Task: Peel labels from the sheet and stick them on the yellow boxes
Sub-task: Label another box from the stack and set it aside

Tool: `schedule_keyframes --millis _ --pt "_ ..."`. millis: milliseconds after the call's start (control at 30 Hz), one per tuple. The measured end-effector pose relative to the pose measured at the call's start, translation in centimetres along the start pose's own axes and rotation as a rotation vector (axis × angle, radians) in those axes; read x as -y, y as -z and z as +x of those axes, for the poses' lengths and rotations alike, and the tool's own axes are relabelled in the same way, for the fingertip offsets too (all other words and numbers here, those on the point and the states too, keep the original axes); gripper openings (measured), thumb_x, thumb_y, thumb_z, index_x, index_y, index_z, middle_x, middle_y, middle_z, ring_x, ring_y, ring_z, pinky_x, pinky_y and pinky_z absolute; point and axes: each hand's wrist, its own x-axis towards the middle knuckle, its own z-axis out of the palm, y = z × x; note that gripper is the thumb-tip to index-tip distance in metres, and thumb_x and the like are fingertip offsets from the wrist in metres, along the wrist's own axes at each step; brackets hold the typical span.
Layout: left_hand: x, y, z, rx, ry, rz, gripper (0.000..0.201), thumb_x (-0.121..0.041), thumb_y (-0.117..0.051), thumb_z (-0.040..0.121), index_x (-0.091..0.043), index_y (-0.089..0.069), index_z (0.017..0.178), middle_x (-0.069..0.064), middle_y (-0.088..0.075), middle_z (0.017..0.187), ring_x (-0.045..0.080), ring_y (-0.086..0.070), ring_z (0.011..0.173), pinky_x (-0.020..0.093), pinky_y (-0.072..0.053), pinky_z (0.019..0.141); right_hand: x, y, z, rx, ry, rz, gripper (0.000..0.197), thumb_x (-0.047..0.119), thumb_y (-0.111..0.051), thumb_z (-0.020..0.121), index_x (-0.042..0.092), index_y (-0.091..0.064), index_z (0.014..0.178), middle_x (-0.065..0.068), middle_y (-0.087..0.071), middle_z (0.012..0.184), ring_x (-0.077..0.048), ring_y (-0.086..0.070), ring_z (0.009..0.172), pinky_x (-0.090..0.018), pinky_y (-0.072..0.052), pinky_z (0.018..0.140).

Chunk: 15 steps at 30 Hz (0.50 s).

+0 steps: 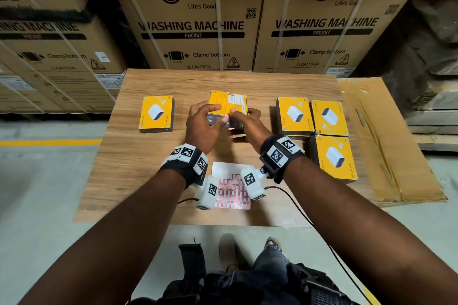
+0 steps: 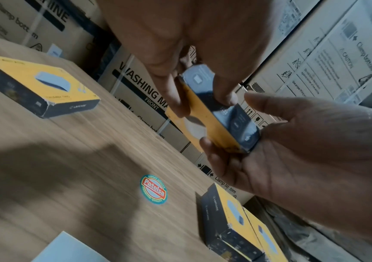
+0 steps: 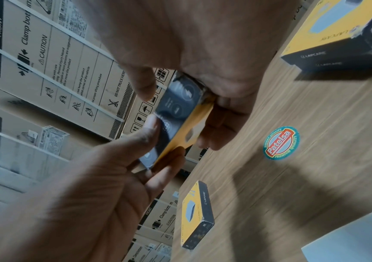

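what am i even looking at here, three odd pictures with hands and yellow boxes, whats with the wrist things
No machine here: a person works with bare hands and wears three cameras. The big picture comes from a head camera looking down; the other two come from cameras strapped to the wrists, looking along the fingers. The left hand and right hand together hold one yellow box above the wooden table, its printed back facing up. Four more yellow boxes lie flat: a lone box on the left and three grouped boxes on the right. The label sheet lies nearest the person.
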Motion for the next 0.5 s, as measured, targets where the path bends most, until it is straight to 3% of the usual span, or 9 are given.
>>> schedule_keyframes --millis 67,167,267,333,400,500 --pt "0.2 0.3 0.1 0.048 -0.035 0.032 0.034 -0.014 -0.074 0.083 -0.017 -0.068 0.117 0.007 -0.051 0.131 0.011 -0.047 0.125 0.017 -0.033 0.105 -0.3 0.3 -0.1 0.022 0.031 -0.086 0.075 0.039 -0.067 0.091 0.017 -0.012 0.136 -0.009 -0.065 0.116 -0.024 -0.068 0.098 -0.042 -0.056 0.085" --pt "0.5 0.6 0.1 0.127 -0.059 0.056 0.038 -0.004 -0.068 0.085 -0.015 -0.067 0.122 0.009 -0.049 0.135 0.017 -0.045 0.130 0.024 -0.034 0.109 -0.9 0.8 0.0 0.012 0.162 -0.207 0.089 0.029 -0.071 0.089 0.017 -0.005 0.147 -0.004 -0.057 0.129 -0.021 -0.063 0.111 -0.036 -0.054 0.090" --pt "0.9 0.7 0.2 0.163 -0.051 0.050 0.041 0.002 -0.063 0.087 -0.013 -0.065 0.125 0.011 -0.047 0.138 0.022 -0.044 0.133 0.030 -0.036 0.111 -0.9 0.8 0.1 0.009 0.298 -0.418 0.078 0.031 -0.067 0.092 0.013 -0.020 0.152 0.000 -0.045 0.139 -0.013 -0.048 0.125 -0.033 -0.041 0.107" --pt "1.0 0.8 0.2 0.162 -0.046 0.052 0.037 -0.004 -0.064 0.089 -0.012 -0.065 0.124 0.011 -0.047 0.139 0.022 -0.044 0.133 0.036 -0.037 0.112 -0.8 0.9 0.2 0.023 0.302 -0.575 0.071 0.037 -0.063 0.093 0.011 -0.029 0.151 -0.009 -0.039 0.146 -0.022 -0.040 0.136 -0.033 -0.033 0.112" --pt "1.2 0.9 0.3 0.148 -0.050 0.064 0.034 -0.015 -0.069 0.088 -0.012 -0.067 0.122 0.010 -0.049 0.139 0.021 -0.047 0.131 0.035 -0.038 0.110 -0.6 0.9 -0.1 0.041 0.298 -0.700 0.063 0.028 -0.060 0.096 0.010 -0.032 0.149 -0.013 -0.034 0.146 -0.029 -0.039 0.136 -0.023 -0.030 0.105" --pt "1.4 0.9 0.3 0.129 -0.073 0.103 0.038 -0.026 -0.073 0.086 -0.010 -0.068 0.119 0.009 -0.056 0.134 0.021 -0.052 0.126 0.034 -0.040 0.108 -0.4 1.0 -0.3 0.045 0.313 -0.769 0.057 0.017 -0.062 0.094 0.008 -0.038 0.145 -0.017 -0.032 0.144 -0.034 -0.047 0.127 -0.022 -0.037 0.097"
